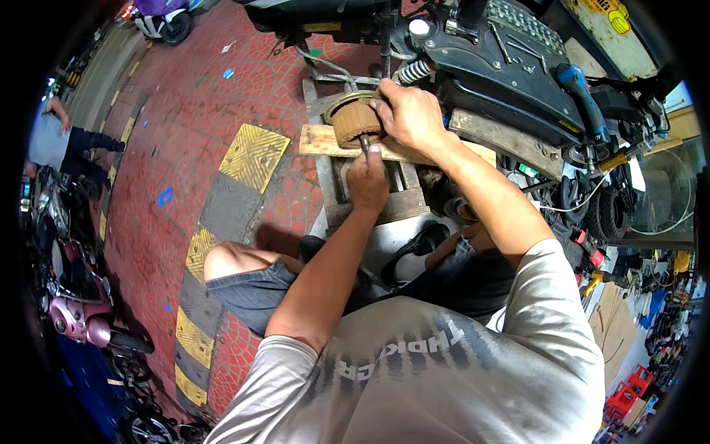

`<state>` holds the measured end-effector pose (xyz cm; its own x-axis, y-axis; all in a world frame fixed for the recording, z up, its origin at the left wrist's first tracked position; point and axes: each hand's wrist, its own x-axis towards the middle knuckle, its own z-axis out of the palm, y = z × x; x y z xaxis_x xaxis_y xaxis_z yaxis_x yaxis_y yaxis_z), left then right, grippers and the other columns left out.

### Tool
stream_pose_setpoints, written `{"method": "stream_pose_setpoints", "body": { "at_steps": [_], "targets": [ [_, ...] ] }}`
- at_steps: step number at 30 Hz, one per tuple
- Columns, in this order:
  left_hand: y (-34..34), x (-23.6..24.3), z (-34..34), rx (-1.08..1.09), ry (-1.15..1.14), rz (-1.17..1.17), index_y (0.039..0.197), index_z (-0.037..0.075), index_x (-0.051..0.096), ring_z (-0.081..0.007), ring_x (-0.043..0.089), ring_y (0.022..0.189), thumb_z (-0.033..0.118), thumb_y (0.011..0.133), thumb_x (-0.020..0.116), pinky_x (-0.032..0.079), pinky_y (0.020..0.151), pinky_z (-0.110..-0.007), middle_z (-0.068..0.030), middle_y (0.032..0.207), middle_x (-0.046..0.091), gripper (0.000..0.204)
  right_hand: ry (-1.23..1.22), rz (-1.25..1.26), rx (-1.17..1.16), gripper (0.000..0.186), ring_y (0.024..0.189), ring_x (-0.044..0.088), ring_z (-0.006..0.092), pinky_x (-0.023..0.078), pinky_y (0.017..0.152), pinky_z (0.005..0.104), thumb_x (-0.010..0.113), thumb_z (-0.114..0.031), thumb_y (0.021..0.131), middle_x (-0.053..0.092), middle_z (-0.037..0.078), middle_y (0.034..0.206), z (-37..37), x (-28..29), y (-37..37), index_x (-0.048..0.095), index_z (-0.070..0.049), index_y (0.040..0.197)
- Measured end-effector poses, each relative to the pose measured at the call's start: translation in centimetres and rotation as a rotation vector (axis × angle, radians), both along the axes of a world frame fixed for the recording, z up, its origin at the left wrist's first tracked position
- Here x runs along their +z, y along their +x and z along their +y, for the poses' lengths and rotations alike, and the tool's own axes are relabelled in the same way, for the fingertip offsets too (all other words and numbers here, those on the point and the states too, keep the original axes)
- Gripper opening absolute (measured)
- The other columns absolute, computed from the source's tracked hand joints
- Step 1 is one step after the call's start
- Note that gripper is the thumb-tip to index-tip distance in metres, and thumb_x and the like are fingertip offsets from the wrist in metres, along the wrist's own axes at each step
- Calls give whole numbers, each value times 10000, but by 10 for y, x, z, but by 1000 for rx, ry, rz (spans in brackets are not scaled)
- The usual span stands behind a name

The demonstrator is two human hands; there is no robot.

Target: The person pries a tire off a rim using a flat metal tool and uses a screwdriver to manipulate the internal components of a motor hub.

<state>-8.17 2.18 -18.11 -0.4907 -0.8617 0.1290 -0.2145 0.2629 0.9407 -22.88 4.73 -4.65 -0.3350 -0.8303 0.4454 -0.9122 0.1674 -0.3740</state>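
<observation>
A brown, ridged drum-shaped part with a metal rim (350, 122), which looks like a motor core, rests on its side on a pale wooden plank (316, 140). The fingers of my right hand (413, 112) are curled over its right edge and rim. Below it, my left hand (367, 180) is closed around a short metal rod (364, 140), thumb on top. The rod's upper end meets the near face of the drum; whether it is fixed to it I cannot tell. Under the plank stands a low wooden stool (377, 206) between my legs.
A black scooter body (481, 66) stands ahead to the right, with wrenches (526, 52) and a blue-black power tool (582, 100) on it. Tyres and tools crowd the right side. Yellow-black ramps (255, 157) line the red paving. A person (55, 140) and parked motorbikes are at left.
</observation>
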Motion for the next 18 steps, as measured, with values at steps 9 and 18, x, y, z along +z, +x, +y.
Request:
{"method": "stream_pose_setpoints", "body": {
  "at_steps": [9,18],
  "targets": [
    [0,4,3,-5,163,7,802,-21,629,-430,619,687,388,1095,536,456,665,-526,-235,705,627,512,5,-27,-91,243,785,723,457,558,716,580,687,-289,989,739,200,845,5,-8,10,594,-67,1026],
    [-1,2,6,28,152,43,831,-2,634,-380,604,660,443,1089,546,464,674,-499,-209,681,597,521,3,-31,-155,218,777,727,443,563,694,554,685,-272,984,751,197,882,10,-9,23,611,-86,1070]
  ]
}}
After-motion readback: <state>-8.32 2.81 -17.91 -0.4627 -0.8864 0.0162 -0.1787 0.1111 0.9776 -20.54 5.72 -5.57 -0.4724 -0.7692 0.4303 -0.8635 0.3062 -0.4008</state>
